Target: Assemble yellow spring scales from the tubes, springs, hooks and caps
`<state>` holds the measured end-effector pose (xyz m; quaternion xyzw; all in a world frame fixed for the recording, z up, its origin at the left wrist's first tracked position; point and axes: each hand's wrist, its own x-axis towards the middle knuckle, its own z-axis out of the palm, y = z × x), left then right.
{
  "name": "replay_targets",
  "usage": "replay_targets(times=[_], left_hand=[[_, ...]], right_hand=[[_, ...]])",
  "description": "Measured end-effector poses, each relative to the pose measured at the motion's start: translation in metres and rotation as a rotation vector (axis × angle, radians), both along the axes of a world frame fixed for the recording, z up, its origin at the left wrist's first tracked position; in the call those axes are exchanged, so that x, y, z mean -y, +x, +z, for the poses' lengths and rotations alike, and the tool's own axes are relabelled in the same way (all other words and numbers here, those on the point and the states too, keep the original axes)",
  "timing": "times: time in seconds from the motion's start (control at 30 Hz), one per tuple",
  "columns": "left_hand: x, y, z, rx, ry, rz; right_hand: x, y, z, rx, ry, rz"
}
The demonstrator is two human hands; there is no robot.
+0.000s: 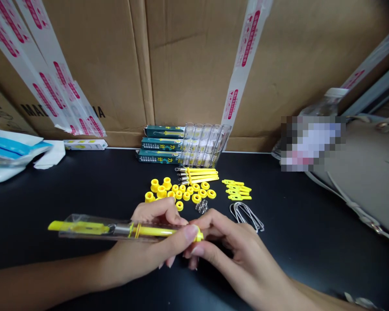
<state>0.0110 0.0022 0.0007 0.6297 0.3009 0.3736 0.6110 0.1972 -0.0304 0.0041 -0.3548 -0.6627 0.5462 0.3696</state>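
Wrapped in my left hand (145,252) is a spring scale (90,229) with a clear tube, lying nearly level. Inside the tube show a yellow rod and a metal spring part; a flat yellow tab sticks out at the left end. At its right end, a yellow end cap (199,236) is pinched by the thumb and fingers of my right hand (233,255). Just beyond my hands lie several loose yellow caps and rings (179,194) and small metal coils (201,206). Fingers hide part of the tube.
Yellow rods with springs (201,176), flat yellow tabs (238,190) and bent wire hooks (246,216) lie beyond. Behind them, clear tubes (204,144) lean by green boxes (158,156). A grey bag (366,164) and plastic bottle (335,101) stand right; a cardboard wall (188,65) closes the back.
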Motion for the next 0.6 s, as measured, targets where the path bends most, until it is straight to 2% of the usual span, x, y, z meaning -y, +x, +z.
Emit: replay_targets(times=[0.17,0.37,0.43,0.6], left_hand=[[0.000,0.001,-0.002,-0.015,-0.016,0.027],[0.003,0.003,-0.007,0.049,-0.218,0.071],[0.004,0.004,-0.006,0.064,-0.234,0.061],[0.004,0.006,-0.005,0.049,-0.230,0.052]], right_hand=[[0.002,-0.002,0.002,0.065,0.105,0.012],[0.003,-0.001,-0.015,0.150,0.429,-0.156],[0.002,0.000,-0.015,0.120,0.381,-0.135],[0.002,-0.002,-0.004,-0.099,0.104,-0.059]])
